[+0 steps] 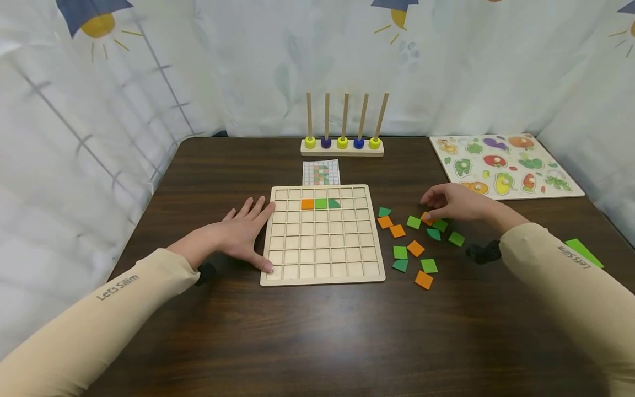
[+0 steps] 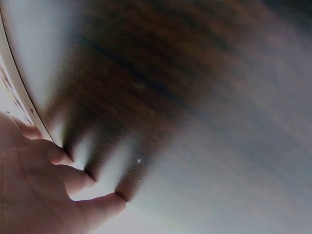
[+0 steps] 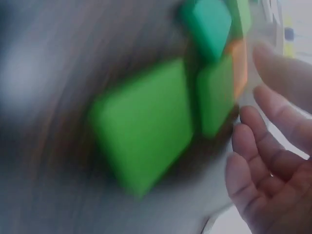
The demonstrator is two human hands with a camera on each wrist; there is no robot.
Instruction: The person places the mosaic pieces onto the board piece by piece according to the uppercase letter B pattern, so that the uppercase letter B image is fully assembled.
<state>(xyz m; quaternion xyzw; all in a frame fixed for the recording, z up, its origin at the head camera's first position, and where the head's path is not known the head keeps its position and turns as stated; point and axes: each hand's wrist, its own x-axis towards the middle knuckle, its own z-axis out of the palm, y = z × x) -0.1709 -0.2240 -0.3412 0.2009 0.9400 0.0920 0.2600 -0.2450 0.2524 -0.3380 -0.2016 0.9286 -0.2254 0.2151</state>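
Observation:
A square wooden grid board [image 1: 307, 241] holds an orange square [image 1: 307, 204], a green square [image 1: 321, 203] and a dark green rounded piece [image 1: 334, 203] side by side in one upper row. My left hand [image 1: 239, 234] is spread along its left edge, thumb at the lower left corner and index finger higher up. The left wrist view shows those fingers [image 2: 73, 180] on the table beside the board's edge. My right hand [image 1: 458, 204] hovers with bent fingers over an orange tile [image 1: 426, 218], its thumb near or touching it. Green tiles [image 3: 146, 126] lie beside its fingers [image 3: 263, 141].
Several orange and green tiles [image 1: 415, 248] lie right of the board. A small pattern card [image 1: 321, 172] lies behind it, with a peg stand [image 1: 342, 148] farther back. A vegetable puzzle board [image 1: 506, 165] is at the back right; a green item [image 1: 584, 252] lies under the right sleeve.

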